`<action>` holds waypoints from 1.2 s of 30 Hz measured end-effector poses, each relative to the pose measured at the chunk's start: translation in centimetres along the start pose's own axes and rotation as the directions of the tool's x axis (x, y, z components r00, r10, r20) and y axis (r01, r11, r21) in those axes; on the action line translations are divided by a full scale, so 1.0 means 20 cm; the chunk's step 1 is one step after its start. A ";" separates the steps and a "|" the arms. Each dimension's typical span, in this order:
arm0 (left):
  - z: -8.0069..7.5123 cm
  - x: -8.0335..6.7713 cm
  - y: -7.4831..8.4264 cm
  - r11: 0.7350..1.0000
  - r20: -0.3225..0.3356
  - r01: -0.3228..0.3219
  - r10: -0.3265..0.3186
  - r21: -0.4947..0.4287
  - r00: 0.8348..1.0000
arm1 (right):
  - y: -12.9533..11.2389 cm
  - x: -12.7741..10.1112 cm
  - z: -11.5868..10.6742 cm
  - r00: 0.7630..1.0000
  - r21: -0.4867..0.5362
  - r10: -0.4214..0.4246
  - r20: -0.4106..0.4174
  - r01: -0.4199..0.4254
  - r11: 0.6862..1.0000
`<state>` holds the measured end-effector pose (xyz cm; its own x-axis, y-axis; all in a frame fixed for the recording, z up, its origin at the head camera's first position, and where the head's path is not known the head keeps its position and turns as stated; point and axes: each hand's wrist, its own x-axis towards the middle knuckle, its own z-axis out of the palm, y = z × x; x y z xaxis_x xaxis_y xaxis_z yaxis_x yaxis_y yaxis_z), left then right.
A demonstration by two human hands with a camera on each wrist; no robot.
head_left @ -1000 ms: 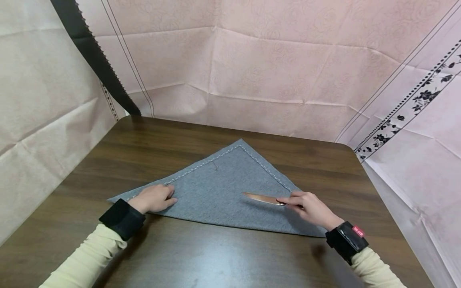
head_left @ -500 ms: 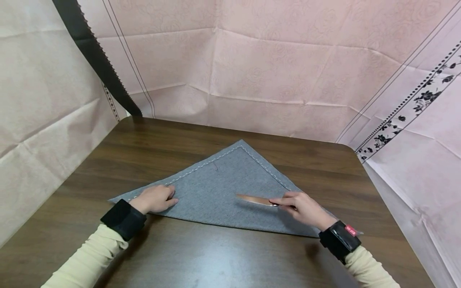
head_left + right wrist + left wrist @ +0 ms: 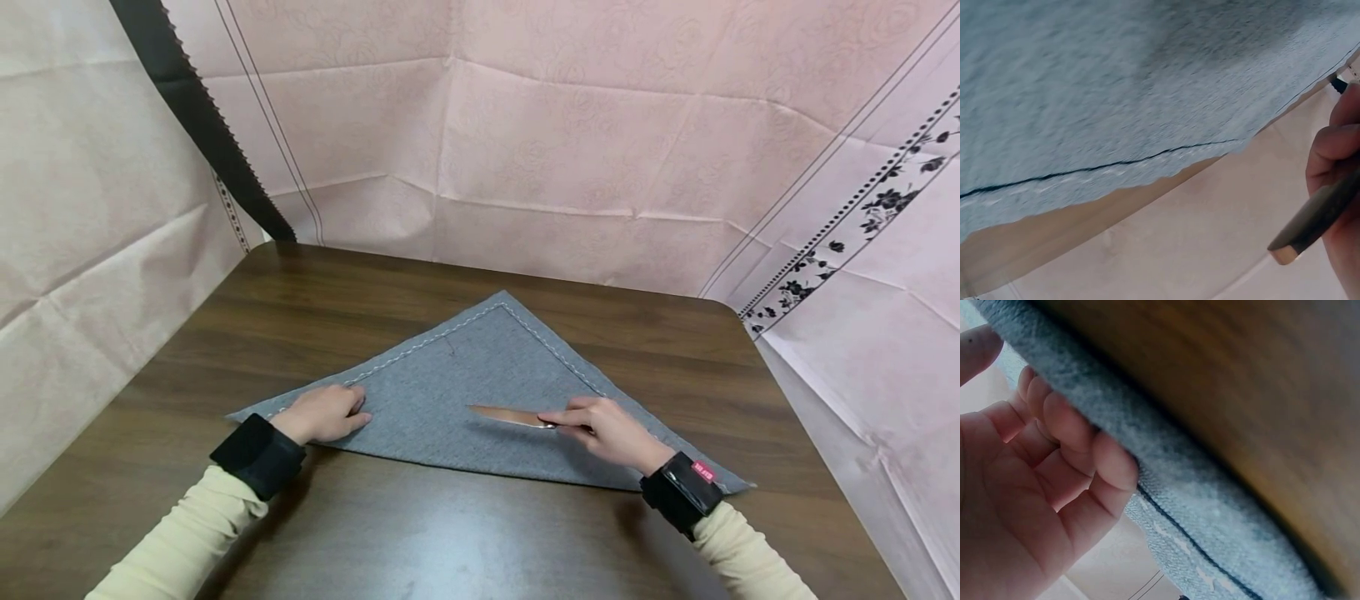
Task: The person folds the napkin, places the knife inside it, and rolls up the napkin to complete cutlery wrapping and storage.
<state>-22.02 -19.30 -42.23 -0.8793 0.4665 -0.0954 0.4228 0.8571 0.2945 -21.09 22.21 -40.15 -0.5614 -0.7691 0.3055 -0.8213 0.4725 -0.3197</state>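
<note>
A grey cloth [image 3: 480, 392], folded into a triangle with white stitching along its two far edges, lies flat on the dark wooden worktop [image 3: 315, 308]. Its peak points to 12 o'clock and its long folded edge runs near the person, from about 9 o'clock down to 4 o'clock.

The left hand [image 3: 324, 414] rests on the cloth close to its 9 o'clock corner. Its fingers are bent a little and press down on the fabric; they do not grip anything. In the left wrist view the fingertips [image 3: 1079, 434] touch the edge of the grey cloth.

The right hand [image 3: 603, 429] is on the cloth toward 4 o'clock, and its fingers are closed around the handle of a knife [image 3: 510, 415]. The blade lies low over the cloth and points to 9 o'clock, toward the left hand. In the right wrist view the dark end of the handle [image 3: 1313, 219] comes out under the curled fingers.

The two hands are well apart, with the middle of the cloth between them. Pink patterned sheets [image 3: 562, 125] hang behind and beside the worktop.
</note>
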 end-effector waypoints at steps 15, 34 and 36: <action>0.00 0.00 0.00 1.000 0.009 0.007 -0.007 0.007 1.000 | -0.07 0.15 0.06 0.998 0.031 -0.008 0.065 0.006 0.999; 0.00 0.00 0.00 1.000 0.002 -0.002 0.002 0.007 1.000 | -0.16 0.28 0.16 0.994 -0.014 -0.037 0.100 0.039 0.999; 0.00 0.00 0.00 1.000 0.000 -0.004 0.004 0.007 1.000 | -0.17 0.29 0.18 0.993 -0.023 -0.021 0.114 0.023 0.999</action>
<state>-22.13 -19.34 -42.28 -0.8777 0.4700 -0.0941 0.4279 0.8568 0.2879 -21.18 14.56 -40.48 -0.5290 -0.8227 0.2080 -0.8364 0.4641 -0.2917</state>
